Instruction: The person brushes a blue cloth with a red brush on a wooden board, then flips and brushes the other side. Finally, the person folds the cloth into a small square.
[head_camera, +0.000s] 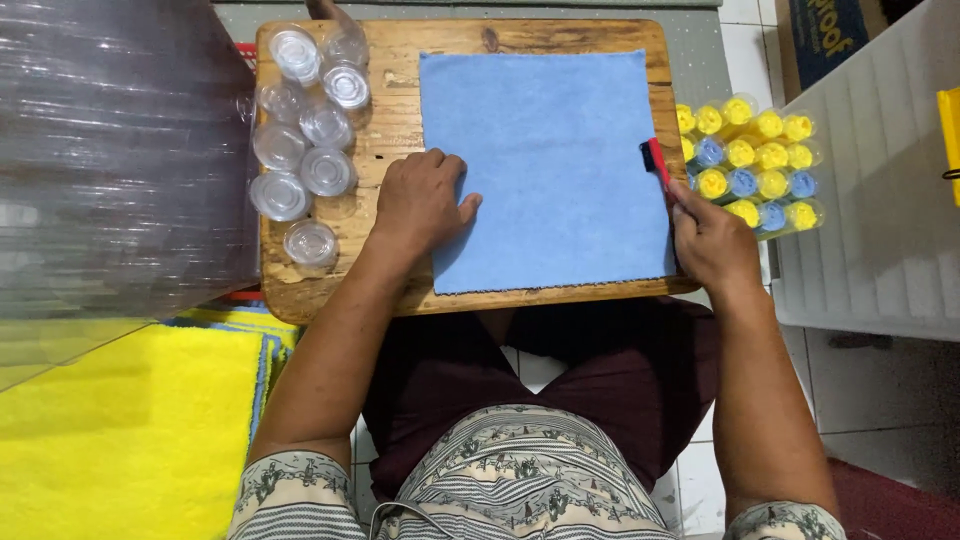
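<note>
Leftmost, clear plastic cups (302, 150) crowd the wooden board (380, 120); the left hand (420, 200) presses flat, fingers together, on the blue cloth (545, 165). The right hand (712, 240) clamps a red-black tool (655, 160), its lower end hidden.

blue cloth (560, 160) flat on wooden board, red-black tool (655, 160) at its right edge

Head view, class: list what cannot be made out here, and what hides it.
- Red-and-black tool: lower part hidden by the right hand.
- Blue cloth: left edge partly under the left hand.
- Clear plastic bag: contents blurred by glare, cut off by the left edge.
</note>
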